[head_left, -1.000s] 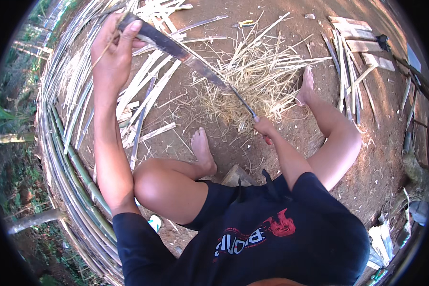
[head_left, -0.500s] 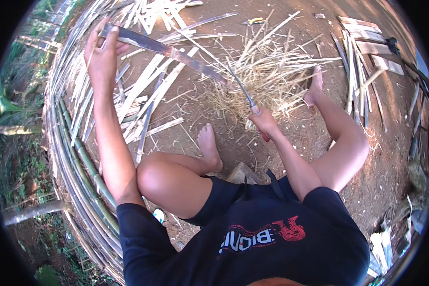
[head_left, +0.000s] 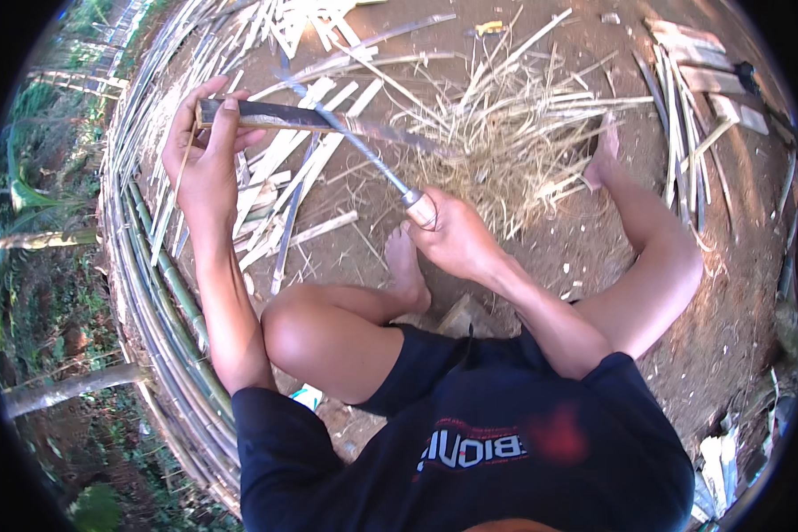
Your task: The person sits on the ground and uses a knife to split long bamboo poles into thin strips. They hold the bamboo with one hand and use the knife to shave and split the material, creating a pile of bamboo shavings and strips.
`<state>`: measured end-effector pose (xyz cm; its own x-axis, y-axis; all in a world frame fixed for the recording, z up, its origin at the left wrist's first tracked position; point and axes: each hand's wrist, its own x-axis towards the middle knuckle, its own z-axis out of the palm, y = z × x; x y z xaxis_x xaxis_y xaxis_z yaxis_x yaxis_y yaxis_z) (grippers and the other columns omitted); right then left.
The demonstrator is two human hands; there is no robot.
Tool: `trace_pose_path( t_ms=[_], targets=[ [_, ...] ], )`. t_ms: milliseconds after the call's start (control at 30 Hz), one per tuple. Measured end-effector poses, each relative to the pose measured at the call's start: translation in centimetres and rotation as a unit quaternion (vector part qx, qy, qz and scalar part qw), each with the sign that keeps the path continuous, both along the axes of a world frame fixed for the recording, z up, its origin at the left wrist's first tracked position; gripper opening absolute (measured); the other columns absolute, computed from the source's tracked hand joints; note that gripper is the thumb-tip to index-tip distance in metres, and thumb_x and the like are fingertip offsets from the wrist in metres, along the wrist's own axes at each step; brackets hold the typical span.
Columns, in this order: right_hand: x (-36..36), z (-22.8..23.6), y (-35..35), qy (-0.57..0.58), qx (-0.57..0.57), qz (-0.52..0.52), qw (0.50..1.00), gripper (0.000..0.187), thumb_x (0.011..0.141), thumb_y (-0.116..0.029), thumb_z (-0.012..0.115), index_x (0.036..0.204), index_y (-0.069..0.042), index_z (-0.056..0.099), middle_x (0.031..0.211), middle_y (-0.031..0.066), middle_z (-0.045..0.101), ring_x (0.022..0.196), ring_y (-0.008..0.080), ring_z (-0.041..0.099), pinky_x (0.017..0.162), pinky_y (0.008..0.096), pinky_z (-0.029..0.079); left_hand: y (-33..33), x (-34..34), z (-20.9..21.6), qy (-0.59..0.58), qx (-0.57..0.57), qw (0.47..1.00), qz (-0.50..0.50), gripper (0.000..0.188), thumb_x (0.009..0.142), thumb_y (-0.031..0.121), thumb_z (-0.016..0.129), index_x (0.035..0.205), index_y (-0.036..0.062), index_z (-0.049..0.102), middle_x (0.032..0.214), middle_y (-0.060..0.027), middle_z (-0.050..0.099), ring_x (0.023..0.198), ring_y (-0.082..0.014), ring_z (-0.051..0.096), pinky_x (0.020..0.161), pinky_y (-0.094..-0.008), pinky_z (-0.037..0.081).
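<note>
My left hand [head_left: 206, 168], at the upper left, is closed on the near end of a long bamboo strip [head_left: 279, 116]. The strip is dark on one face and slants away to the right, its far end over the shavings. A thin pale sliver [head_left: 184, 161] hangs by that hand's palm. In the middle, my right hand [head_left: 461, 232] is wrapped round the wooden handle of a knife [head_left: 363, 152]. Its long, narrow blade points up and left and crosses the strip; whether the edge touches it I cannot tell.
A heap of bamboo shavings [head_left: 523, 133] spreads on the dirt between my feet. Split bamboo strips [head_left: 270, 199] lie at the left, beside long green poles [head_left: 164, 279]. Flat boards [head_left: 714, 80] and more slats are at the far right. A small yellow tool [head_left: 488, 28] lies at the back.
My right hand has moved left and nearer, swinging the knife blade from beside the strip's far end to across its middle. The strip has tilted flatter in my left hand.
</note>
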<state>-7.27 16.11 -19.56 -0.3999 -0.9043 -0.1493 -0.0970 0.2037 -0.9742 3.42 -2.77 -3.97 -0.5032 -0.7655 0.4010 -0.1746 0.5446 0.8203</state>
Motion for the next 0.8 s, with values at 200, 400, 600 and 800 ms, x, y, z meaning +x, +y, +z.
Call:
trace_pose_path(
  t_ms=[200, 400, 600, 800],
  targets=[
    [-1.6, -4.2, -0.4, -0.065, 0.175, 0.018, 0.982, 0.019, 0.083, -0.011, 0.061, 0.098, -0.002, 0.056, 0.073, 0.0210, 0.063, 0.069, 0.0352, 0.066, 0.066, 0.0439, 0.051, 3.3, 1.2, 0.9, -0.071, -0.015, 0.996, 0.054, 0.032, 0.093, 0.007, 0.059, 0.123, -0.0023, 0.054, 0.102, -0.0172, 0.068, 0.078, -0.0179, 0.069, 0.068, -0.0248, 0.059],
    [3.8, -4.9, 3.3, -0.040, 0.015, -0.056, 0.998, 0.017, 0.084, -0.011, 0.059, 0.096, 0.000, 0.054, 0.072, 0.0227, 0.064, 0.068, 0.0363, 0.067, 0.059, 0.0424, 0.051, 4.1, 1.2, -0.4, 0.001, 0.036, 0.999, -0.024, 0.024, 0.091, 0.007, 0.061, 0.113, -0.0018, 0.055, 0.109, -0.0209, 0.062, 0.083, -0.0192, 0.067, 0.069, -0.0277, 0.060],
    [3.1, -4.1, 4.0, 0.009, 0.039, -0.027, 0.999, 0.024, 0.082, -0.011, 0.056, 0.103, 0.000, 0.055, 0.077, 0.0256, 0.065, 0.070, 0.0394, 0.067, 0.063, 0.0458, 0.054, 4.6, 3.2, -1.8, 0.021, 0.022, 0.999, -0.018, 0.026, 0.091, 0.007, 0.060, 0.114, -0.0030, 0.053, 0.112, -0.0255, 0.060, 0.090, -0.0243, 0.066, 0.074, -0.0306, 0.062],
    [2.6, -10.2, 3.7, -0.022, 0.081, -0.097, 0.992, 0.025, 0.081, -0.011, 0.064, 0.098, 0.002, 0.051, 0.062, 0.0187, 0.056, 0.056, 0.0301, 0.065, 0.052, 0.0395, 0.048, 3.3, 3.2, -1.6, 0.057, 0.042, 0.997, -0.012, 0.025, 0.092, 0.011, 0.061, 0.114, -0.0004, 0.054, 0.112, -0.0239, 0.060, 0.091, -0.0241, 0.066, 0.075, -0.0326, 0.061]
  ],
)
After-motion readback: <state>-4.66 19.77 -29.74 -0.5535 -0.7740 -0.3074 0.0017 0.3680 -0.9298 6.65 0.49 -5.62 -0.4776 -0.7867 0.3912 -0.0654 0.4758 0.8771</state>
